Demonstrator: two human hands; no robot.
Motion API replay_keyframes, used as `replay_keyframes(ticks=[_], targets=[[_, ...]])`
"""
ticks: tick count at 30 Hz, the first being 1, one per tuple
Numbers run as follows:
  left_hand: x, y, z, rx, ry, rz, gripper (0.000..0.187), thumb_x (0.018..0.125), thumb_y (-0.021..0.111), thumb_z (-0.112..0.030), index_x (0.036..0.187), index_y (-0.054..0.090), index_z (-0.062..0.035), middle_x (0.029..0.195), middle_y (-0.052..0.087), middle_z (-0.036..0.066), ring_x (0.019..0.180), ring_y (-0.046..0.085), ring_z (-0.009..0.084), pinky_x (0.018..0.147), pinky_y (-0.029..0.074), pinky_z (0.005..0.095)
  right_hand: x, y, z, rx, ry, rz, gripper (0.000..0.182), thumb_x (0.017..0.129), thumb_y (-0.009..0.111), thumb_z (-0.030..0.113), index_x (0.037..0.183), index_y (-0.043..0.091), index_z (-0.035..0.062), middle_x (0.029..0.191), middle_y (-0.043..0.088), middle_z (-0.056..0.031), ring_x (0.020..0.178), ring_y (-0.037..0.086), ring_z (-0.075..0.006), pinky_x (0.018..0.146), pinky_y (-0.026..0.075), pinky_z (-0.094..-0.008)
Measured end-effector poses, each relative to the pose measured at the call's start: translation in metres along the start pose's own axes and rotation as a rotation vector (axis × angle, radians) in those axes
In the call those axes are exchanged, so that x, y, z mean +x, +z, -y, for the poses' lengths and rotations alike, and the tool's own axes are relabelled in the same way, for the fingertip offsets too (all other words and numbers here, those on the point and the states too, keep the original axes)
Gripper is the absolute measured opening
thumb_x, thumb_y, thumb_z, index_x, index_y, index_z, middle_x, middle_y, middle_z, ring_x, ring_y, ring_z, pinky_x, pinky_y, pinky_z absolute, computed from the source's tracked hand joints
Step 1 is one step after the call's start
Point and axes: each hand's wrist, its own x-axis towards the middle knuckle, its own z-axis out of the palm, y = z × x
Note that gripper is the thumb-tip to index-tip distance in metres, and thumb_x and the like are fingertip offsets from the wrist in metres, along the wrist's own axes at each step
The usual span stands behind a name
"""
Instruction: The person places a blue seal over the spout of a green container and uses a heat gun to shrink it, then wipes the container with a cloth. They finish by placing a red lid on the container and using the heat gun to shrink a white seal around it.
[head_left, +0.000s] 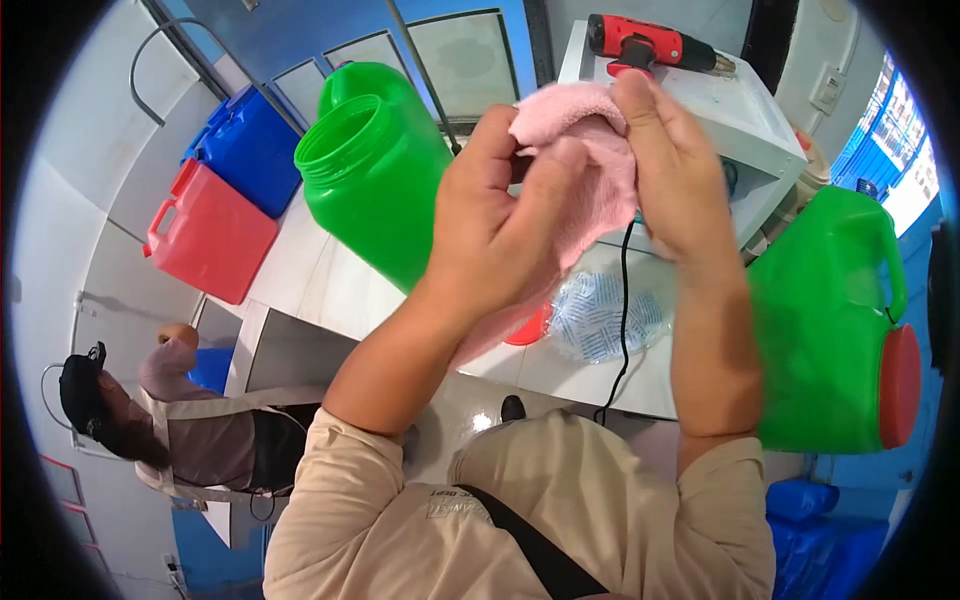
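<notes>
A pink cloth is bunched between both hands, held up above the white table. My left hand grips it from the left, with the thumb pressed on its front. On the other side my right hand pinches the cloth's upper right edge between thumb and fingers. Part of the cloth hangs down behind my left forearm. Just left of my left hand, a green plastic jug with an open, uncapped mouth rests on the table. A round red piece, partly hidden, lies below the hands.
A clear bag of printed packets lies beneath a black cord. A red heat gun sits on a white cabinet. Right stands a red-capped green jug. Red and blue jerry cans and a person are left.
</notes>
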Motion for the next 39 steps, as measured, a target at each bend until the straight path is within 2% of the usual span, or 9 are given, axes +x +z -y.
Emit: replay_keyframes(ticks=[3,10,16,20,29,31,34,36,39], targets=[[-0.005,-0.008,-0.006,0.0,-0.11,-0.032,0.022,0.106,0.057,-0.021,0.109,0.062,-0.0001,0.094,0.067,0.003,0.083,0.059,0.0061,0.07,0.05,0.025,-0.034,0.03,-0.011,0.869,0.505,0.013,0.036,0.106,0.058,0.039,0.106,0.063,0.0034,0.087,0.063,-0.0009,0.081,0.057,-0.0081,0.07,0.05,-0.0286],[-0.025,-0.044,-0.031,0.509,-0.031,0.088,0.013,0.1,0.061,-0.011,0.096,0.057,0.001,0.08,0.064,0.016,0.063,0.062,0.027,0.06,0.05,0.0332,-0.067,0.042,-0.035,0.65,0.245,0.027,0.035,0.102,0.065,0.039,0.105,0.057,0.0057,0.091,0.06,0.0006,0.078,0.052,-0.0036,0.069,0.046,-0.0212],[-0.026,-0.055,-0.034,0.559,-0.007,0.201,0.01,0.097,0.054,-0.004,0.104,0.055,0.0024,0.078,0.063,0.015,0.068,0.063,0.0214,0.065,0.051,0.033,-0.061,0.048,-0.029,0.564,0.257,0.035,0.022,0.104,0.064,0.026,0.105,0.061,0.0041,0.096,0.064,0.0005,0.087,0.057,-0.0045,0.076,0.048,-0.0231],[-0.032,-0.061,-0.034,0.392,-0.298,0.066,0.012,0.099,0.048,-0.007,0.106,0.055,-0.0003,0.085,0.061,0.006,0.077,0.059,0.0115,0.07,0.051,0.0295,-0.073,0.048,-0.054,0.817,0.364,-0.051,0.026,0.104,0.065,0.029,0.104,0.061,0.0037,0.095,0.064,0.001,0.087,0.055,-0.0035,0.076,0.047,-0.0215],[-0.037,-0.045,-0.039,-0.06,-0.431,-0.107,0.014,0.108,0.05,-0.02,0.111,0.056,-0.0066,0.099,0.057,-0.002,0.086,0.054,0.0051,0.076,0.05,0.0243,-0.095,0.041,-0.069,0.309,0.305,0.07,0.026,0.101,0.069,0.027,0.108,0.053,0.0087,0.099,0.061,-0.002,0.091,0.057,-0.0104,0.082,0.049,-0.0282],[-0.039,-0.054,-0.037,0.02,-0.369,-0.083,0.015,0.108,0.052,-0.019,0.115,0.057,-0.0064,0.103,0.057,-0.002,0.088,0.053,0.0036,0.076,0.045,0.0216,-0.101,0.035,-0.066,1.123,0.489,0.091,0.029,0.097,0.073,0.018,0.112,0.05,0.0102,0.107,0.061,-0.0033,0.099,0.059,-0.0121,0.086,0.05,-0.0295],[-0.046,-0.049,-0.041,0.062,-0.334,-0.03,0.015,0.108,0.052,-0.017,0.116,0.057,-0.0058,0.103,0.057,-0.003,0.091,0.052,0.0027,0.08,0.043,0.0196,-0.101,0.035,-0.065,1.324,0.208,0.367,0.03,0.094,0.072,0.005,0.113,0.05,0.0108,0.112,0.061,-0.003,0.106,0.059,-0.0127,0.09,0.049,-0.0307],[-0.051,-0.05,-0.052,0.132,-0.324,-0.059,0.015,0.108,0.053,-0.017,0.117,0.057,-0.0054,0.103,0.057,-0.004,0.091,0.051,0.0025,0.081,0.043,0.0195,-0.107,0.029,-0.052,1.154,0.388,0.193,0.044,0.084,0.078,-0.002,0.115,0.049,0.0098,0.104,0.059,-0.0019,0.096,0.058,-0.0119,0.083,0.05,-0.0292],[-0.063,-0.056,-0.066,0.248,-0.334,-0.136,0.014,0.108,0.052,-0.016,0.116,0.057,-0.0049,0.102,0.057,-0.004,0.093,0.05,0.0023,0.082,0.042,0.0196,-0.112,0.019,-0.082,0.141,0.299,0.576,0.057,0.073,0.089,0.012,0.121,0.059,0.0033,0.098,0.059,-0.0071,0.081,0.055,-0.013,0.068,0.048,-0.0297]])
